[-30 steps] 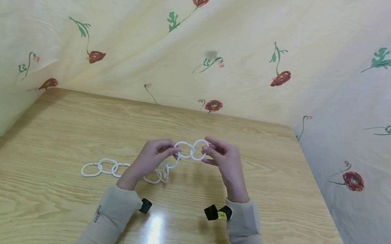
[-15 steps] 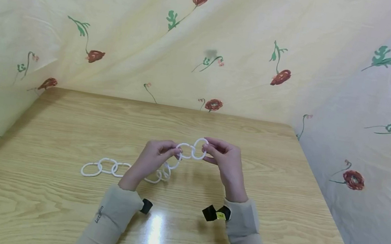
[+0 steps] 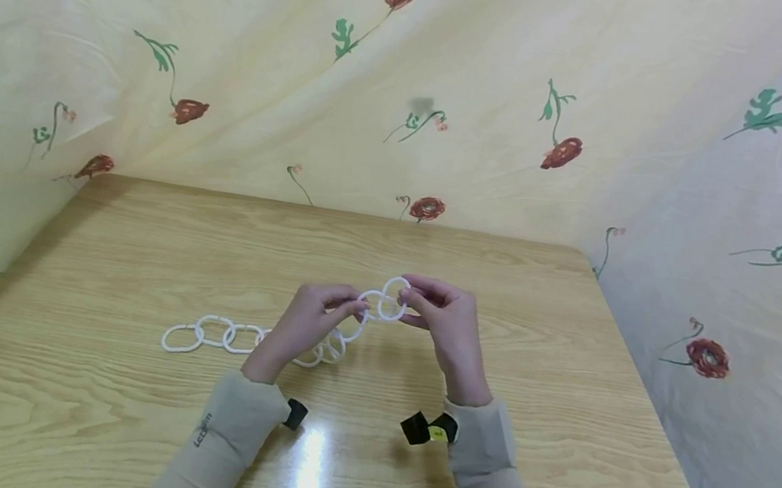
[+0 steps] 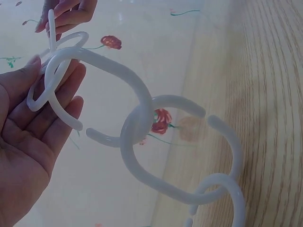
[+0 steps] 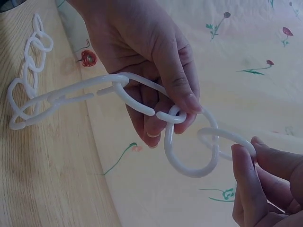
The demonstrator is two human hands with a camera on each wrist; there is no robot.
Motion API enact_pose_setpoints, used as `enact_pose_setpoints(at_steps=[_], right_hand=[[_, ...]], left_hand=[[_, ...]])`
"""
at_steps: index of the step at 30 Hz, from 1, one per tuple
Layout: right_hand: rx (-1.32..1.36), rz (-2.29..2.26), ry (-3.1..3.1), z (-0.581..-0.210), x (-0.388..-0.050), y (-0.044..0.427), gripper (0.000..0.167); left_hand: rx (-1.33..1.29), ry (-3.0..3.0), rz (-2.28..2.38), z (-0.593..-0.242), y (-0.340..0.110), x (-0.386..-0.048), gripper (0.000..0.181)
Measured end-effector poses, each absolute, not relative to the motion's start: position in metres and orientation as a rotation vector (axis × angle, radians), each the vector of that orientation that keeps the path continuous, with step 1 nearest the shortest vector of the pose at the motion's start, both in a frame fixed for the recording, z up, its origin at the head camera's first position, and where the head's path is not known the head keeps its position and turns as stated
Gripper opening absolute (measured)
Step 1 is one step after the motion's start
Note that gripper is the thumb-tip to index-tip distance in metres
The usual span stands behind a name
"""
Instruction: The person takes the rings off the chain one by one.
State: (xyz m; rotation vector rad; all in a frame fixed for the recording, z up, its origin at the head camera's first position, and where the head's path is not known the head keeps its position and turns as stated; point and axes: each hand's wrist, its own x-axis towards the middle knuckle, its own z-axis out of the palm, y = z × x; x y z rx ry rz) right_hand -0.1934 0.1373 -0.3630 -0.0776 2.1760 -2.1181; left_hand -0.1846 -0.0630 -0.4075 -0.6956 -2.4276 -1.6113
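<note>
A chain of white plastic oval links [image 3: 180, 351] runs from the table up into both hands. My left hand [image 3: 304, 320] pinches a link near the raised end between thumb and fingers. The end link [image 5: 232, 135] is pinched by the thumb and fingertips of my right hand [image 3: 451, 320]. Between the hands, the second link [image 5: 189, 173] hangs through the end link. In the left wrist view, small gaps show in the hanging links [image 4: 137, 82] below my left hand. My left wrist hides part of the chain in the head view.
The wood-grain table [image 3: 517, 465] extends around the hands. Behind it and at the sides hangs a pale curtain [image 3: 270, 91] with red flowers. Black wrist devices [image 3: 417, 427] sit at the cuffs, and glare shines on the table's near part.
My hands have come slightly closer, the left moving right and the right shifting left. The end link overlaps the second link more, and a little more chain shows left of my wrist.
</note>
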Motion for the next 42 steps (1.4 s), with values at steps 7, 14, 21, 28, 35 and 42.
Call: enact_pose_setpoints(at_steps=[7, 14, 21, 28, 35, 42], right_hand=[[-0.077, -2.101, 2.197, -0.3624, -0.1927, 0.1374, 0.029], [-0.076, -2.099, 2.201, -0.3613, -0.1922, 0.1377, 0.029], [-0.072, -2.091, 2.205, -0.3605, -0.1924, 0.1374, 0.029], [-0.077, -2.103, 2.187, -0.3599, -0.1922, 0.1388, 0.031], [-0.095, -2.122, 2.202, -0.3610, -0.1927, 0.1399, 0.030], [-0.069, -2.141, 2.253, -0.3621, -0.1938, 0.1429, 0.029]], left_hand=[[-0.689, -2.443, -1.589, -0.4094, -0.0635, -0.1848, 0.018], [-0.702, -2.436, -1.571, -0.4091, -0.0637, -0.1848, 0.018], [-0.721, -2.434, -1.521, -0.4091, -0.0636, -0.1848, 0.019], [-0.712, -2.434, -1.507, -0.4107, -0.0646, -0.1855, 0.019], [-0.700, -2.404, -1.547, -0.4105, -0.0666, -0.1850, 0.019], [-0.679, -2.383, -1.545, -0.4101, -0.0679, -0.1857, 0.019]])
